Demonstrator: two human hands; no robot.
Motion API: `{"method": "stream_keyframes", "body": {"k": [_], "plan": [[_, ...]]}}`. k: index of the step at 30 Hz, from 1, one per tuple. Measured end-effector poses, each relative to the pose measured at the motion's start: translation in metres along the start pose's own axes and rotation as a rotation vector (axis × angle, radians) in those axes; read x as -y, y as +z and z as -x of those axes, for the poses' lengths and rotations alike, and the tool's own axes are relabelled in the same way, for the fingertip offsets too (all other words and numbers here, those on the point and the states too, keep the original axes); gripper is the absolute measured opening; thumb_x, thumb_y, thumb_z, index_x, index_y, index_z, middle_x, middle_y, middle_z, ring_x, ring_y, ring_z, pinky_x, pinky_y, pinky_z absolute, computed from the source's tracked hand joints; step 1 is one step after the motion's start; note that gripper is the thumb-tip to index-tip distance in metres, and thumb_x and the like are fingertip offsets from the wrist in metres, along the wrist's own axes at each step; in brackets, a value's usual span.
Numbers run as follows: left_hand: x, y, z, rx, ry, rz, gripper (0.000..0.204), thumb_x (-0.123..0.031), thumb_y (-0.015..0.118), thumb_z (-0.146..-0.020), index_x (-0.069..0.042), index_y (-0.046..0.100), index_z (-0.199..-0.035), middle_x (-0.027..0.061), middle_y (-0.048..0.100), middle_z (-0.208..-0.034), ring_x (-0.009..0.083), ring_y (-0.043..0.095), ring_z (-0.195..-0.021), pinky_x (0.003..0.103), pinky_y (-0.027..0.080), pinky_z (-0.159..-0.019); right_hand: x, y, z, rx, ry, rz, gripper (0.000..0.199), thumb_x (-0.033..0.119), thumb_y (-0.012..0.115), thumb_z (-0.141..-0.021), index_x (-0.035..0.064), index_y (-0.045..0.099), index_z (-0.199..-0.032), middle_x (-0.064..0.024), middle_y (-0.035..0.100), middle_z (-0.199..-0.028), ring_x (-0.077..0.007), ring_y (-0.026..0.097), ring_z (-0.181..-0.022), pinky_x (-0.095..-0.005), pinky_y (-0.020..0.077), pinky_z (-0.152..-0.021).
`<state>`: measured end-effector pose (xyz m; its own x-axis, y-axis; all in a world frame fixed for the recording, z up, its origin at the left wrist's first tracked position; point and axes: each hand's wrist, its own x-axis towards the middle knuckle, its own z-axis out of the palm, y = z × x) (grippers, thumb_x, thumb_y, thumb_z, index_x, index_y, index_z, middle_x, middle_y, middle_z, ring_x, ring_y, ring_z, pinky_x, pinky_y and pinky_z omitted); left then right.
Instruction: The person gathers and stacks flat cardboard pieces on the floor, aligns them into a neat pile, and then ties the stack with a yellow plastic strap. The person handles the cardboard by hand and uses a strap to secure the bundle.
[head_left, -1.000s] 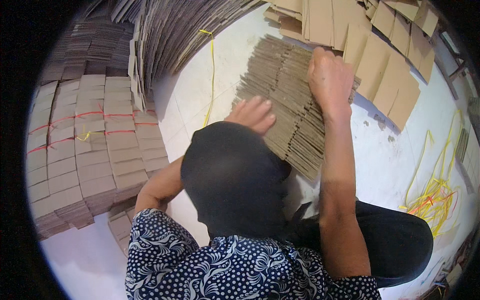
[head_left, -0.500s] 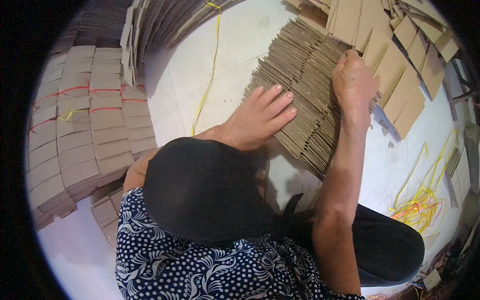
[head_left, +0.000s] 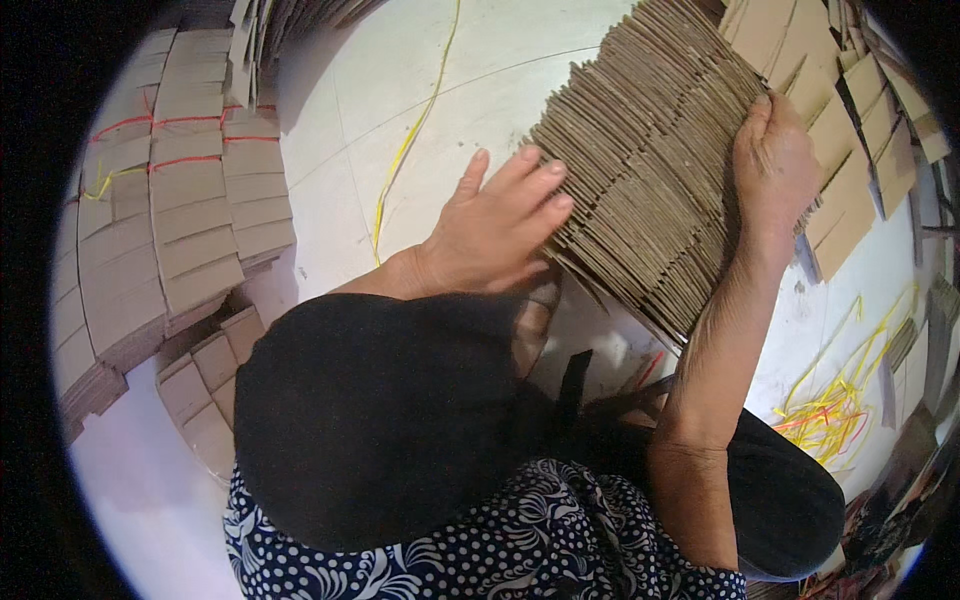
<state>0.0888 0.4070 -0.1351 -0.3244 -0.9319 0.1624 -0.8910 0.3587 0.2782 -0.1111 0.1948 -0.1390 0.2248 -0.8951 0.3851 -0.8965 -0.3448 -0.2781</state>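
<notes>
Open floor (head_left: 510, 95) between strap (head_left: 412, 140) and cardboard (head_left: 650, 170)

The pale floor (head_left: 325, 205) bears cardboard rows (head_left: 650, 170), tied cardboard stacks (head_left: 190, 195), one yellow strap (head_left: 405, 150) and tangled straps (head_left: 826, 422).

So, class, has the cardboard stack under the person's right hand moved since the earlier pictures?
Yes: the cardboard stack has shifted right, farther from the long yellow strap.

So the floor (head_left: 350, 205) is pale, kinda glossy, with thin seams (head_left: 500, 68) running across it, and it goes a bit lavender at the near left. Light's bright and pretty soft. Tied cardboard bundles (head_left: 195, 215) fill the left side, a loose yellow strap (head_left: 402, 152) snakes toward the far end, and there's a yellow strap tangle (head_left: 828, 415) over on the right.
</notes>
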Motion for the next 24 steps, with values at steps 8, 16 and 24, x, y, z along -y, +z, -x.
{"method": "stream_keyframes", "body": {"k": [8, 16, 24], "plan": [[-0.002, 0.007, 0.038, -0.189, -0.168, 0.041, 0.07, -0.024, 0.074, -0.072, -0.006, 0.04, -0.13, 0.0193, 0.038, -0.139, 0.0416, 0.032, -0.132, 0.058, 0.028, -0.105, 0.009, -0.005, 0.003, 0.053, 0.038, 0.016, 0.026, 0.026, 0.049, -0.089, 0.0035, 0.063, -0.089, -0.0191, 0.066, -0.084, -0.0397, 0.063, -0.08, -0.0499, 0.048, -0.068], [-0.019, 0.014, 0.05, -0.378, -0.137, 0.006, 0.039, -0.013, 0.074, -0.07, -0.013, 0.057, -0.105, 0.0108, 0.053, -0.122, 0.0309, 0.047, -0.12, 0.053, 0.032, -0.105, 0.006, -0.003, 0.008, 0.021, -0.011, 0.018, 0.028, 0.027, 0.048, -0.091, 0.0034, 0.064, -0.089, -0.0206, 0.066, -0.08, -0.0414, 0.064, -0.076, -0.0507, 0.0488, -0.067], [-0.011, 0.016, 0.043, -0.386, 0.111, -0.013, 0.032, -0.011, 0.073, -0.069, -0.016, 0.061, -0.098, 0.0013, 0.061, -0.099, 0.021, 0.056, -0.095, 0.045, 0.041, -0.093, 0.007, -0.002, 0.007, 0.046, 0.015, 0.036, 0.034, 0.031, 0.045, -0.091, 0.0043, 0.066, -0.096, -0.023, 0.066, -0.084, -0.0415, 0.064, -0.082, -0.051, 0.0494, -0.073]]}}
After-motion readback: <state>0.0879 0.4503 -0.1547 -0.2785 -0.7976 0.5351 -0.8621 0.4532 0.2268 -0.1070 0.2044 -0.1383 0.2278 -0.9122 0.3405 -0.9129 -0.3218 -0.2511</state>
